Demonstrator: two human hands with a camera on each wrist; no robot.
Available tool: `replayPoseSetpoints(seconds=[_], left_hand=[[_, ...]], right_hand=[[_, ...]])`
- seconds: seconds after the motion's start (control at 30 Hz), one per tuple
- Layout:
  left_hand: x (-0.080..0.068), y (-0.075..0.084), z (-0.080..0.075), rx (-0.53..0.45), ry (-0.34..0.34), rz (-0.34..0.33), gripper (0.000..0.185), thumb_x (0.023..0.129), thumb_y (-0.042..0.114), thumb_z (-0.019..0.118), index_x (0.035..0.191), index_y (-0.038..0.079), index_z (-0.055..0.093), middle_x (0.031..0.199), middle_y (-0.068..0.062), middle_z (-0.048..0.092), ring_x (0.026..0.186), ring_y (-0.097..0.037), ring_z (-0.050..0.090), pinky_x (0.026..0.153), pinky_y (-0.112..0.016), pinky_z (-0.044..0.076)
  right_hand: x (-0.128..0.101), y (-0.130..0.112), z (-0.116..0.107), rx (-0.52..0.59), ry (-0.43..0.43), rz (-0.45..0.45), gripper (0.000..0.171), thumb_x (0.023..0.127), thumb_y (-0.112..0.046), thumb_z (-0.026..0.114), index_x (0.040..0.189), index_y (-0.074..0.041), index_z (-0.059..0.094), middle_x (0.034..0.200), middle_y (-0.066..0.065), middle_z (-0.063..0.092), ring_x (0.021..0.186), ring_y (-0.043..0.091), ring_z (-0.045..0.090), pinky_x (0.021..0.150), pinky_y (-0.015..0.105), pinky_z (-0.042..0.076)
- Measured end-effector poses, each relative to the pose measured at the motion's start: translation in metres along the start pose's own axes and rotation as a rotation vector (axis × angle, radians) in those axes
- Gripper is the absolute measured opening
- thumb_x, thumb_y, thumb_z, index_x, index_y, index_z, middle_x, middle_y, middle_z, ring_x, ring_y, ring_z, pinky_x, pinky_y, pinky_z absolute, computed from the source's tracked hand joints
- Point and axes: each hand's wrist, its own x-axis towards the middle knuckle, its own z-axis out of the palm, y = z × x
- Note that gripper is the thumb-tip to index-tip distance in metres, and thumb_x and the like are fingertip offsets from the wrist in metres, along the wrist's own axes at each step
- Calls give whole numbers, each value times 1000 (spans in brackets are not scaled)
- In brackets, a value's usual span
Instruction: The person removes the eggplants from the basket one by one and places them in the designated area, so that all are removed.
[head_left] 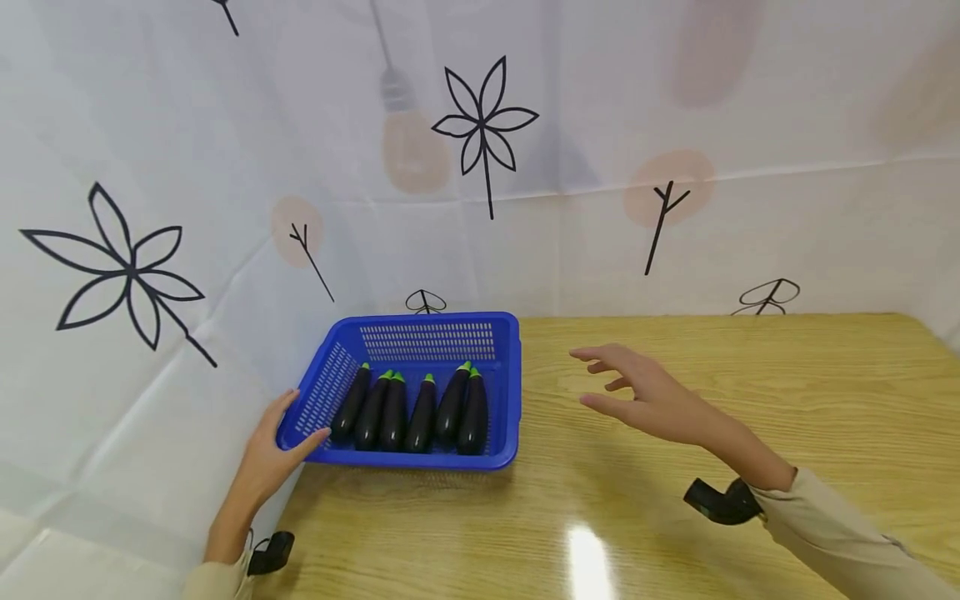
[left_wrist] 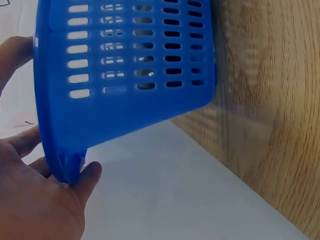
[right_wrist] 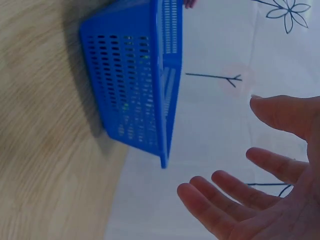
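Gripping blue basket (head_left: 420, 392) corner at desk (head_left: 712, 417) left edge, left hand (head_left: 273, 454); six eggplants (head_left: 412, 412) inside. Right hand (head_left: 648, 400) hovers beside, fingers spread, empty. Best steady basket's far side before lifting.

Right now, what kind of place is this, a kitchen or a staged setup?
Likely a staged recording booth, not a kitchen: a printed white sheet with drawn flowers and bulbs walls off a bare wooden table, which carries only a blue basket of eggplants.

no readable text, labels or numbers on anything, only drawn flower motifs
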Motion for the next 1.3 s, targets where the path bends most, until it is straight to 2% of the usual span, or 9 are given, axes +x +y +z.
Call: replayPoseSetpoints(seconds=[0.13,0.23,0.5,0.6,0.77,0.87,0.97,1.17,1.3], left_hand=[[1,-6,3,-17,-52,-43,96,85,43,67,153,9,9,154,-24,13,131,-47,26,98,-66,30],[2,-11,7,-23,-71,-41,99,85,43,67,153,10,3,155,-23,9,134,-48,22,100,-66,27],[1,-22,16,86,6,82,92,89,41,62,151,2,7,155,-22,10,139,-45,13,104,-65,20],[0,-23,18,86,31,104,89,90,40,61,151,1,10,155,-21,11,139,-44,14,103,-66,20],[-2,-25,21,77,94,135,85,89,37,63,150,0,17,154,-20,16,137,-45,19,102,-67,22],[-2,-27,23,80,131,159,82,88,34,65,149,-1,23,153,-19,20,136,-44,22,102,-65,24],[-1,-28,23,77,152,175,81,87,33,66,148,-2,25,153,-19,23,136,-44,23,102,-64,24],[0,-28,23,64,161,186,80,88,31,66,148,-2,25,153,-19,23,136,-43,23,103,-64,24],[-2,-25,23,64,162,187,79,88,31,65,148,-2,25,153,-18,23,137,-42,23,104,-63,23]], right_hand=[[13,-2,9,79,-26,2,51,92,-23,62,139,-12,45,137,9,48,115,28,54,85,41,51],[22,-3,16,118,-39,16,51,92,-24,62,139,-11,45,135,10,49,115,28,55,86,41,51],[47,-11,33,195,-89,68,51,93,-24,62,137,-5,45,130,17,51,114,34,54,88,45,50],[57,-15,40,213,-106,95,52,92,-27,62,137,-6,46,130,18,52,114,34,55,89,45,49],[76,-22,51,233,-116,127,51,90,-29,64,135,-10,48,128,12,54,112,30,56,91,45,48],[87,-26,58,235,-124,156,50,89,-28,65,134,-11,50,127,12,54,111,29,57,88,44,50],[99,-28,65,249,-142,218,51,88,-27,66,134,-11,50,124,14,55,106,29,59,82,42,52],[121,-27,79,297,-193,367,51,86,-21,69,131,-5,50,117,19,55,87,32,66,73,39,55],[132,-25,90,299,-212,429,50,84,-20,71,127,-3,51,115,17,56,91,32,64,70,37,56]])
